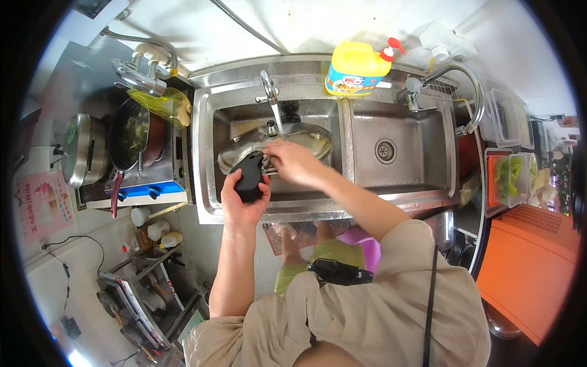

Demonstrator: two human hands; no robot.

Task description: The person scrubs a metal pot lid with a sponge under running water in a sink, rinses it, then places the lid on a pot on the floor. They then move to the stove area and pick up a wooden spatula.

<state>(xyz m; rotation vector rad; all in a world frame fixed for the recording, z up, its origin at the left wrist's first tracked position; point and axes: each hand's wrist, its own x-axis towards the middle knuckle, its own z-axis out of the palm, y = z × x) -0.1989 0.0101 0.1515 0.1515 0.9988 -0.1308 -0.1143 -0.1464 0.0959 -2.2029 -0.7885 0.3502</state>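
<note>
My left hand grips a rounded black object over the left sink basin; its exact kind is unclear. My right hand is bent over the upper end of that object, fingers curled, and what they hold is hidden. Just behind my right hand, water runs from the small chrome tap. Under and beyond both hands, a shiny metal pot lid with a dark knob lies in the left basin, wet and partly covered by my right hand.
A yellow detergent jug with a red pump stands on the sink's back ledge. Right of the divider is a second basin with a drain. A larger tap arches there. At left, a gas stove holds a pan and a lidded pot.
</note>
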